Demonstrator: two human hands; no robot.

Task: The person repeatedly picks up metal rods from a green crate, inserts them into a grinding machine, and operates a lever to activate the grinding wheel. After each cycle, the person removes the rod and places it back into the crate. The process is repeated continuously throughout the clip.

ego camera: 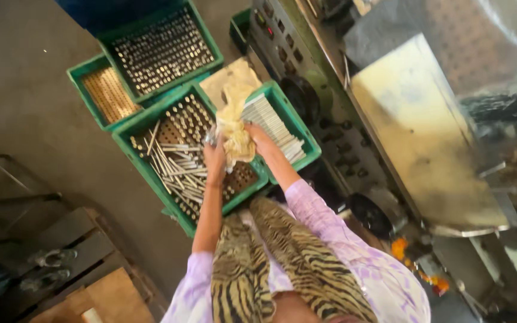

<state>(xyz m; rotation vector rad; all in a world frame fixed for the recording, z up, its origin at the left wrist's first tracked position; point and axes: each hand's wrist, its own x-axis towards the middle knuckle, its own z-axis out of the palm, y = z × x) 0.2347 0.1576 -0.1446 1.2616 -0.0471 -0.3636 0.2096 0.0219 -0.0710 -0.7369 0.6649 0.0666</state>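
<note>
Both hands grip a crumpled yellow cloth [234,128] at the centre of the frame — the left hand [214,158] low on it, the right hand [259,139] beside it. The cloth hangs over a green crate [145,164] of loose metal rods [175,164] on the grey concrete floor [25,90]. More green crates sit in the upper left — a grey machine [426,131] fills the right.

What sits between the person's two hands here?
In the head view, a crumpled yellow cloth fills the gap between the left hand and the right hand, above the green crate of metal rods.
</note>
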